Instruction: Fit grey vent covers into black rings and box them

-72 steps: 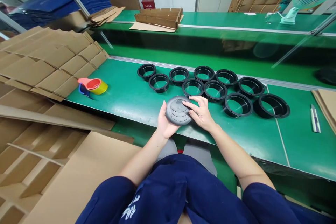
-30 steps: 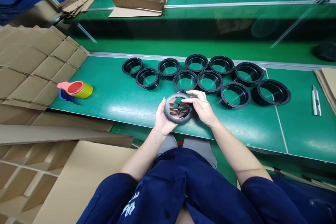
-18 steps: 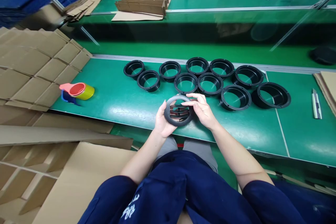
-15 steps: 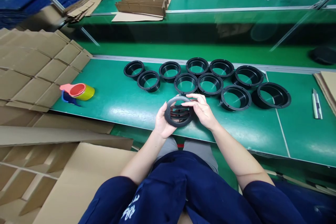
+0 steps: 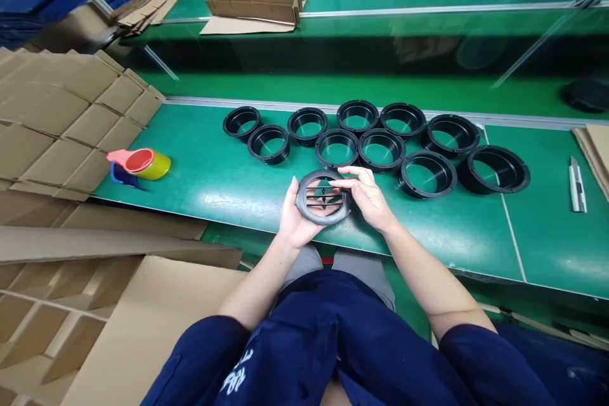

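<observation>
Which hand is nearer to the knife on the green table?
The right. The right hand is left of the knife; the left hand, holding the round vent, is farther left.

The slats (image 5: pixel 333 205) of the round air vent (image 5: pixel 324 196), initially closed to a solid face, then tilted, now stand edge-on. The left hand (image 5: pixel 295 219) is now visible through the gaps.

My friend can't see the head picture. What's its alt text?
A person's left hand holds a round slatted piece, with the right hand at its edge. Beyond, ten black rings stand on a green table; a red and yellow cup is left of them.
</observation>
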`<state>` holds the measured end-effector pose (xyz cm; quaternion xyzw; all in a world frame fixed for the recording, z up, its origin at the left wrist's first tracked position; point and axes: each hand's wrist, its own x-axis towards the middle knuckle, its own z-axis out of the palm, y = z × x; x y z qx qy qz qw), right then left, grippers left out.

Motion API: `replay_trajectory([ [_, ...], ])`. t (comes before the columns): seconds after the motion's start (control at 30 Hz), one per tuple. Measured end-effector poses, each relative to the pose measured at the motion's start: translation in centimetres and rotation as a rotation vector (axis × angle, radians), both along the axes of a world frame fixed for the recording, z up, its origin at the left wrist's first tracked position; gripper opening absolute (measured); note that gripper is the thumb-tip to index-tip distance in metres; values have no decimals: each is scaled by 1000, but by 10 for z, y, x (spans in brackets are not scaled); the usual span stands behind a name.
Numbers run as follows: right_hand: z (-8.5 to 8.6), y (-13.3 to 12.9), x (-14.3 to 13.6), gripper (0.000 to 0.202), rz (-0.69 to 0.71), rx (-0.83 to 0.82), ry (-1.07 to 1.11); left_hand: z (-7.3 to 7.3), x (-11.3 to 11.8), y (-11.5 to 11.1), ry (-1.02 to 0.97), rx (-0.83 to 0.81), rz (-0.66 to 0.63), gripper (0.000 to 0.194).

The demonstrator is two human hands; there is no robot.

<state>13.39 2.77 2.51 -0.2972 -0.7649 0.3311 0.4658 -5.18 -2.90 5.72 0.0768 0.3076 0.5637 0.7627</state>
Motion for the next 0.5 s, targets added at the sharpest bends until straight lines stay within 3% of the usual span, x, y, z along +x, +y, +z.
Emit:
replay_trajectory([
  [0.33,1,-1,0,57,-6,12,-8,5,3,-1,0,-17,11,54],
  [0.5,-9,0,-5,51,12,229,-139,6,-2,4,-36,-67,69,57],
])
